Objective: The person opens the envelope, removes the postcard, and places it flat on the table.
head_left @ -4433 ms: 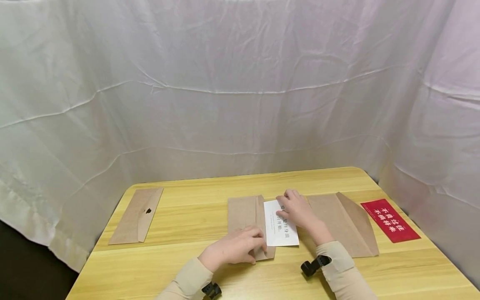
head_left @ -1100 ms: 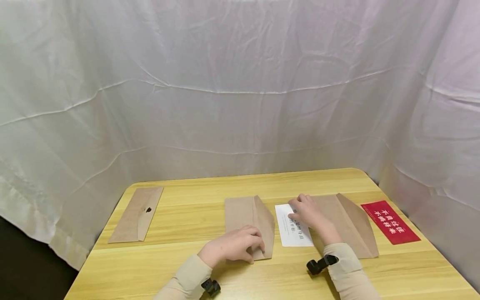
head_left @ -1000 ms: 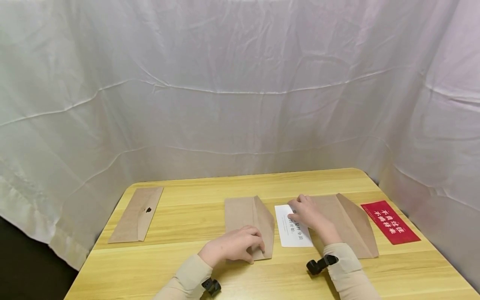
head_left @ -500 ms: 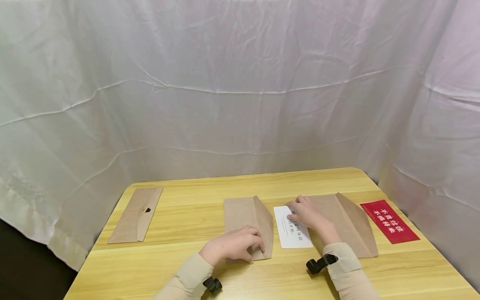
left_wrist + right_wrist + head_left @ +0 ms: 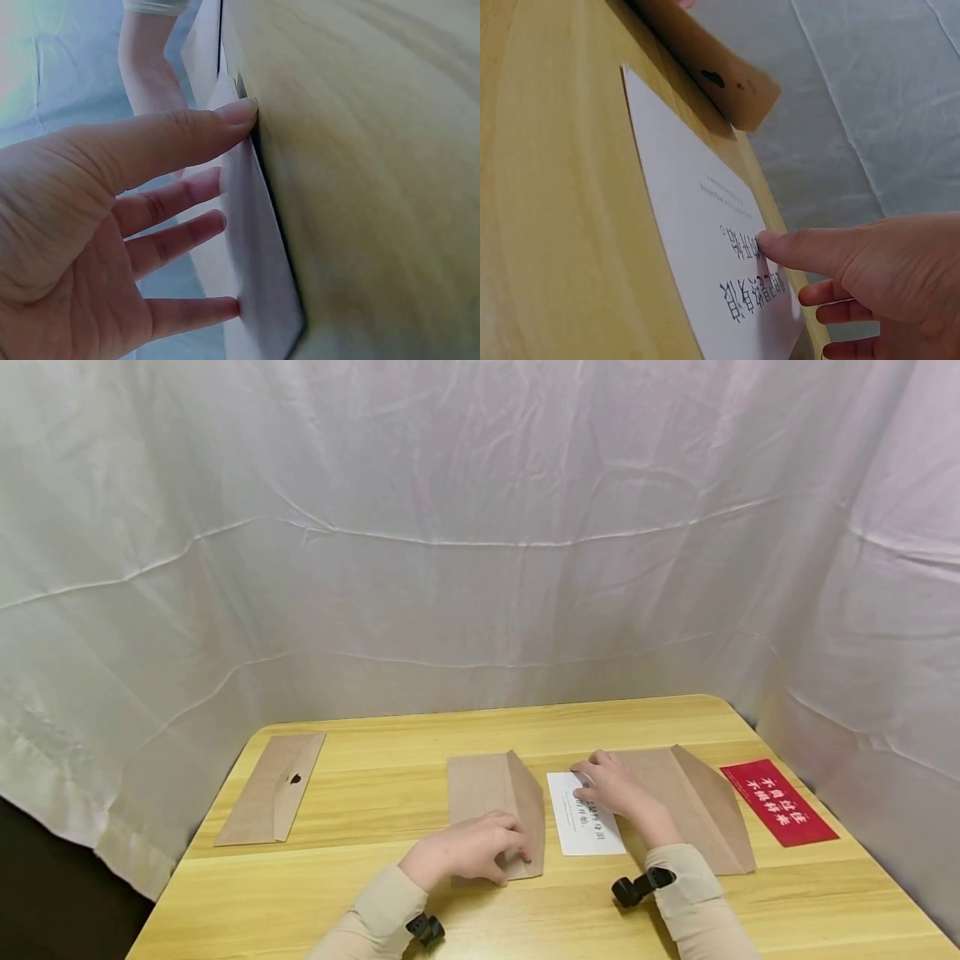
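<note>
A brown paper envelope [image 5: 476, 785] lies mid-table with its pointed flap opened to the right. My left hand [image 5: 468, 852] rests on its near part, fingertips on the paper and thumb at the near edge. In the right wrist view the flap [image 5: 742, 90] stands raised, a black mark on its outer face. Right of this envelope is a white card [image 5: 577, 827] with black printed characters. My right hand [image 5: 618, 789] holds the card by its far right corner, thumb [image 5: 776, 244] on the printed face and the other fingers at the edge.
A second brown envelope [image 5: 652, 768], flap opened, lies partly under my right forearm. Beyond it is a red card [image 5: 780, 802] with white characters. At the far left lies a closed brown envelope [image 5: 266, 793] with a black mark. White curtains [image 5: 480, 593] surround the table.
The white card, earlier overlapping the middle envelope's flap, has moved right with my right hand and lies apart from it. The left hand stays on the envelope. Little differs over the last second.
</note>
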Action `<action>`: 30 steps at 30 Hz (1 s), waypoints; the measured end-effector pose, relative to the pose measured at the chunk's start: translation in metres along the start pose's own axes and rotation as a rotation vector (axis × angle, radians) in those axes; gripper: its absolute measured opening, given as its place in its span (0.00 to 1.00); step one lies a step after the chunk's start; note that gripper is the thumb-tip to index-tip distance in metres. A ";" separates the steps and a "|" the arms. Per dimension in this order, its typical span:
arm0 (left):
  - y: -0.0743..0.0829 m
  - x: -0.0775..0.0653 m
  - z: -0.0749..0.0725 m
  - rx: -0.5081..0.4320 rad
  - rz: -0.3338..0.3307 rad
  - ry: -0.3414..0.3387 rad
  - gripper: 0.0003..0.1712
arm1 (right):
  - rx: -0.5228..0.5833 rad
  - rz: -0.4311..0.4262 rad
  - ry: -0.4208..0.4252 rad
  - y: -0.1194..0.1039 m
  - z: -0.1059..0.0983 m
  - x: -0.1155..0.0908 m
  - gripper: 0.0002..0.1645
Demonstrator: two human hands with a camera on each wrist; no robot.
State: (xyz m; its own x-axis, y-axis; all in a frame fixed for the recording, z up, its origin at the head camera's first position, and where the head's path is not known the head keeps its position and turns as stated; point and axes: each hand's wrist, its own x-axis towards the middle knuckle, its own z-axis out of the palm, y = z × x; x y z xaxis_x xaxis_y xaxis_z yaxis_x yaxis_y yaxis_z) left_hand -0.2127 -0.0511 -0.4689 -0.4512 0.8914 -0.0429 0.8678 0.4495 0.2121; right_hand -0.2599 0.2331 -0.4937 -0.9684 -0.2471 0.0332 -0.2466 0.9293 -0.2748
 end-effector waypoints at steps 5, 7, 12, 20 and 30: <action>0.001 0.000 0.000 0.008 0.009 0.014 0.22 | 0.002 -0.007 0.015 -0.002 -0.003 -0.001 0.28; 0.001 0.000 -0.001 0.010 0.009 0.024 0.22 | 0.000 -0.022 0.031 -0.004 -0.006 -0.002 0.27; 0.004 -0.003 -0.007 0.012 -0.007 0.060 0.21 | 0.005 -0.063 0.074 -0.008 -0.015 -0.003 0.26; 0.006 -0.015 -0.023 0.038 -0.056 0.151 0.20 | -0.016 -0.043 0.089 -0.018 -0.027 -0.005 0.28; -0.001 -0.040 -0.031 0.138 -0.082 0.274 0.24 | -0.066 -0.118 0.161 -0.035 -0.039 -0.010 0.28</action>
State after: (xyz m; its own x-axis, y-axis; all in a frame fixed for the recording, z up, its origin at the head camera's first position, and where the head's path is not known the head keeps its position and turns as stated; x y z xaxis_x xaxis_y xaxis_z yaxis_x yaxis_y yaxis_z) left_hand -0.2020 -0.0886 -0.4372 -0.5437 0.8115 0.2142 0.8379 0.5395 0.0830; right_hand -0.2426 0.2137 -0.4466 -0.9247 -0.3132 0.2163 -0.3555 0.9137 -0.1968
